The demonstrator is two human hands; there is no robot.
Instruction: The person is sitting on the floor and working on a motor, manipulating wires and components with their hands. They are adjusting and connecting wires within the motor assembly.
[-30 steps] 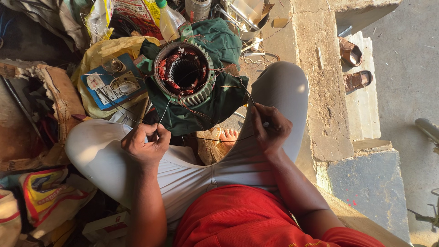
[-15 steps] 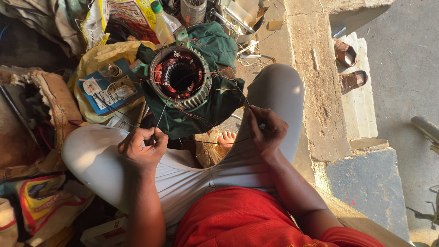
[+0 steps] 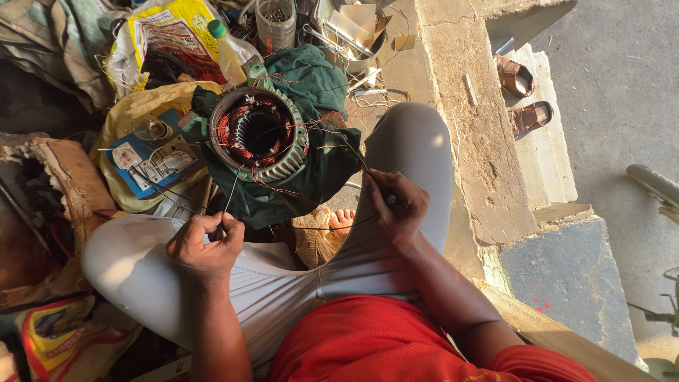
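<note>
Two hands pinch thin wire ends: left hand (image 3: 206, 242) at seven o'clock, right hand (image 3: 396, 205) at four o'clock of the motor stator (image 3: 259, 136), hemmed by clutter on green cloth (image 3: 311, 159).

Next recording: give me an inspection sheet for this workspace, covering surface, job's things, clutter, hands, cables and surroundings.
Surface: no table; the person sits cross-legged, work lying on a green cloth on the floor.
Job's things: round motor stator with copper windings on the cloth; thin wire runs from it toward the left hand.
Clutter: plastic bottle, clear jar, yellow bags, blue card pack.
Hands: left hand closed on the thin wire; right hand pinches a wire strand, fingers closed.
Cables: loose wire strands trail over the cloth.
Surroundings: concrete step, pair of brown sandals beyond it.
</note>
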